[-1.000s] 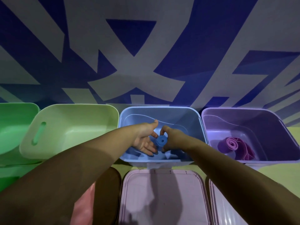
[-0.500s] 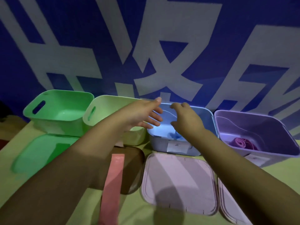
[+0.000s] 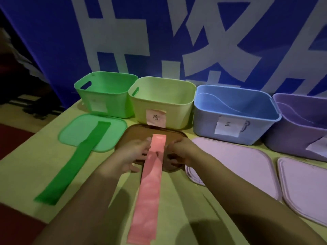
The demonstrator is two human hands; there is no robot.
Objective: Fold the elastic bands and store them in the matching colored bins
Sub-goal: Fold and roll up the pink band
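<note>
A long pink elastic band (image 3: pixel 150 183) lies flat, its far end on a brown lid (image 3: pixel 138 132). My left hand (image 3: pixel 132 154) is at the band's left edge with fingers stretched out, touching it. My right hand (image 3: pixel 180 151) sits at the right edge, fingers loosely bent; no grip shows. A green band (image 3: pixel 70 165) lies flat across a green lid (image 3: pixel 74 137). Behind stand a green bin (image 3: pixel 106 91), a yellow-green bin (image 3: pixel 162 98) with a pink label, a blue bin (image 3: pixel 235 110) and a purple bin (image 3: pixel 300 121). The bins' floors are hidden from here.
Two pale pink lids (image 3: pixel 238 165) (image 3: pixel 304 188) lie flat in front of the blue and purple bins. A blue banner with white characters (image 3: pixel 177 41) hangs right behind the bins. The yellow-green table's edge (image 3: pixel 26 147) runs diagonally on the left.
Both hands have come out of the blue bin, leaving the rolled blue band inside, and moved back and down to the pink band's far end. The view has tilted down.
</note>
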